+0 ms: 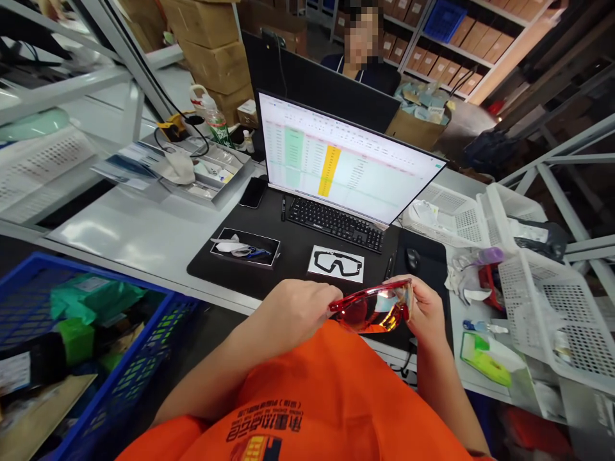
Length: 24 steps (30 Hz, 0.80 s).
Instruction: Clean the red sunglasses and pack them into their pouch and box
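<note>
A pair of red-framed sunglasses (372, 308) with a mirrored orange lens is held up close to my body, over the front edge of the desk. My left hand (300, 307) has its fingers closed around the left end of the frame. At the other end, my right hand (427, 310) grips the frame by its right side. Beyond them on the black desk mat lies a white card (336, 264) printed with a black glasses outline. To its left sits an open black box (245, 248) with a whitish cloth or bag and something blue in it.
A monitor (346, 160) stands behind a keyboard (336, 223); a mouse (412, 259) is on the right. A phone (253, 192) lies left. White baskets (552, 314) line the right side. A blue crate (144, 358) of packages stands lower left. Another person (368, 70) is behind the monitors.
</note>
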Motion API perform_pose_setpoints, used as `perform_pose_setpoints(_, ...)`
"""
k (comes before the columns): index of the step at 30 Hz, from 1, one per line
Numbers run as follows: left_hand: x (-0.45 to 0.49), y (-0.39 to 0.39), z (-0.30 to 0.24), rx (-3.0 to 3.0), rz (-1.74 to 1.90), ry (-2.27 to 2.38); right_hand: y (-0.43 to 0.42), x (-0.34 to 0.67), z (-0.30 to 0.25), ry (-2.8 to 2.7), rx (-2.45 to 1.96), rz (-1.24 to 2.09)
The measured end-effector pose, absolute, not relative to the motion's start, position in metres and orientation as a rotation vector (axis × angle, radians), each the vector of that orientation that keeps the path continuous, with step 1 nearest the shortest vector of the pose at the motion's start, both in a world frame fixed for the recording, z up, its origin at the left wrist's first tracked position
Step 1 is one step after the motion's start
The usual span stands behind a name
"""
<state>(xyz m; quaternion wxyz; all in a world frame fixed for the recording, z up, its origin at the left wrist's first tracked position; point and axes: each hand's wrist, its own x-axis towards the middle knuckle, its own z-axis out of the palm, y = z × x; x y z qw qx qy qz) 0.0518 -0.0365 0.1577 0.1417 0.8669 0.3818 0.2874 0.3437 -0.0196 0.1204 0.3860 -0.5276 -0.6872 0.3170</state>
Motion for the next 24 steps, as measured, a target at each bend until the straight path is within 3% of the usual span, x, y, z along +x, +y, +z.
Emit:
perform_pose_setpoints(9,0.049,-0.037,0.154,2.617,0.648,1.161,-0.021,0.347,0.114,-1.756,-1.381,0.761)
perform_pose_setpoints(18,0.038,-0.027,0.154,2.568,0.423,1.565,-0.026,0.351,0.12,-1.769,-1.367,0.687)
perform_pose_setpoints(24,0.037,-0.023,0.15,2.527,0.584,1.61,-0.028,0.344,0.123,-1.775,-1.386,0.782)
